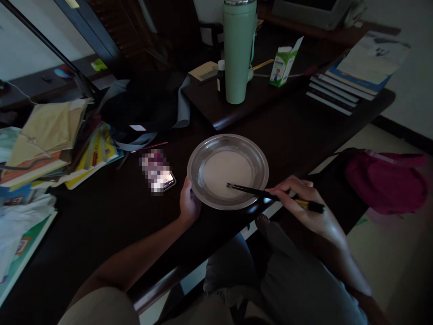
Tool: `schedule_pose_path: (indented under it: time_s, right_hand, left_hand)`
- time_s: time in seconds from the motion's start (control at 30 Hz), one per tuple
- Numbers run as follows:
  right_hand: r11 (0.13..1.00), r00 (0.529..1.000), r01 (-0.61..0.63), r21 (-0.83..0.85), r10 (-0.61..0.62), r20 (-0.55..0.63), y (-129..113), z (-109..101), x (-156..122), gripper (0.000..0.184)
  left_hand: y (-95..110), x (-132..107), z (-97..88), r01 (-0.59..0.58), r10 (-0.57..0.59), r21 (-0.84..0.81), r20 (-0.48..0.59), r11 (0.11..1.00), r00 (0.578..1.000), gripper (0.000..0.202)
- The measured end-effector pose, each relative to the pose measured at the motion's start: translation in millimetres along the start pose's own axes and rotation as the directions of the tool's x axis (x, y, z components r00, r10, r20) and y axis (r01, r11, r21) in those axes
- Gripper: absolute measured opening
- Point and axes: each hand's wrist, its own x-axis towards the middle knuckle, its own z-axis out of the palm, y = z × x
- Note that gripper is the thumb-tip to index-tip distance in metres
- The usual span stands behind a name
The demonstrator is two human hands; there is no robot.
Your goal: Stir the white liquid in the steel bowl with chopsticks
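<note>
Near a wall [414, 85], the desk [101, 212] apparently supports a bowl [260, 169].

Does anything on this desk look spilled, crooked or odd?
I see no spill around the bowl. The phone left of it looks oddest: blocky squares cover most of it. Farther back, the green box stands with its top open.

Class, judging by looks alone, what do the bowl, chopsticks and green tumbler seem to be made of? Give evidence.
Bowl: probably stainless steel, smooth and shiny; its grey rim catches light.
Chopsticks: black with gold near the held end; lacquered wood or plastic, the look leaves it open.
Tumbler: probably metal with a satin green coating; a shiny silvery band shows at the top.
</note>
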Motion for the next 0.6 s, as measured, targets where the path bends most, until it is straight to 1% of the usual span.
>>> schedule_pose_path:
  time_s: [0.13,0.23,0.3,0.4,0.5,0.6]
  right_hand:
    - [0.998,0.999,0.047,-0.028,-0.048,-0.021,5,25,10,0.028]
    - [0.995,0.993,0.071,-0.07,-0.077,-0.088,12,42,18,0.025]
    - [0.992,0.987,0.071,-0.107,-0.086,-0.137,16,47,22,0.024]
    - [0.985,0.976,0.063,-0.16,-0.094,-0.194,19,43,23,0.024]
    - [0.982,0.97,0.033,-0.183,-0.076,-0.229,19,26,18,0.024]
    - [0.986,0.977,-0.002,-0.165,-0.034,-0.21,18,7,10,0.025]
  left_hand:
    - [-1,-1,3.1,0.009,-0.008,0.004,-0.015,1.0,1.0,0.036]
    - [-3,-2,3.8,0.012,-0.012,-0.002,-0.031,1.0,0.999,0.038]
    - [-3,-3,3.7,0.015,-0.016,-0.008,-0.031,1.0,0.999,0.039]
    - [-2,-4,3.0,0.019,-0.019,-0.01,-0.022,1.0,1.0,0.039]
    - [-3,-3,1.3,0.014,-0.015,-0.014,-0.023,1.0,1.0,0.039]
    - [-5,-1,-0.5,0.002,-0.002,-0.009,-0.027,1.0,1.0,0.038]
